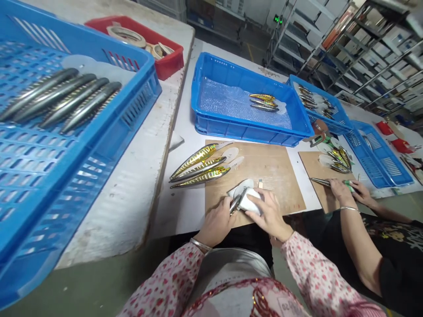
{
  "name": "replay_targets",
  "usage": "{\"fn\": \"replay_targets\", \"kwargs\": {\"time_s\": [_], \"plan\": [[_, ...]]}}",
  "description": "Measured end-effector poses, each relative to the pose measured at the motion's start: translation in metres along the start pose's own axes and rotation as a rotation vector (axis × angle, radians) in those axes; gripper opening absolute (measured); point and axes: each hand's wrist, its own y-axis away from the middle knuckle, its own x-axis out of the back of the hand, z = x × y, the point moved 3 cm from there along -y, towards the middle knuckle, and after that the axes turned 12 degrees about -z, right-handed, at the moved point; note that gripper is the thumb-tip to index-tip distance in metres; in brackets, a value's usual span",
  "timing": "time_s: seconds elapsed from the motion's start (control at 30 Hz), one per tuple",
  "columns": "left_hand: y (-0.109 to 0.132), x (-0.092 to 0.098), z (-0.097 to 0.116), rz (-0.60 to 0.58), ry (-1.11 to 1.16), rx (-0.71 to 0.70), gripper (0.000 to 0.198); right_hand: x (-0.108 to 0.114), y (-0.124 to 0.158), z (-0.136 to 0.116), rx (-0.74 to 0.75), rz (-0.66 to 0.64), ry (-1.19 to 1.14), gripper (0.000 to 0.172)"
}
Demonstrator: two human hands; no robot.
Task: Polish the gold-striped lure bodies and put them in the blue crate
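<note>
My left hand (216,222) is wrapped round a dark, shiny fishing lure (235,204) over the brown board (280,176). A pale clear lip (243,186) shows at the lure's far end. My right hand (270,214) grips a white pad (250,199), possibly a folded cloth, pressed against that lure. Part of the lure is hidden by my fingers and the pad. Beyond my left hand lie several gold and black striped lures (201,177) with clear lips, partly on the board. A small pale piece (260,183) lies just past my right hand.
Behind the board stands a blue tray (251,132) with bubble wrap and lures. At left, a large blue basket (139,110) holds dark lures, near a red bin (176,59) with tape rolls. On the right, a co-worker's hands (343,193) handle a lure on another board (309,165).
</note>
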Motion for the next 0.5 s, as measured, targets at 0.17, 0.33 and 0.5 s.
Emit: {"fn": "replay_targets", "kwargs": {"time_s": [0.17,0.33,0.5], "plan": [[0.000,0.002,-0.001,0.003,0.034,0.028,0.024,0.004,-0.009,0.014,-0.130,0.073,0.033,0.035],[-0.001,0.000,-0.003,-0.003,0.045,-0.002,0.024,-0.004,0.002,-0.003,0.031,-0.001,-0.044,0.040],[-0.001,0.001,-0.004,-0.003,0.068,0.011,0.028,-0.002,-0.010,0.014,-0.133,0.126,-0.014,0.035]]}}
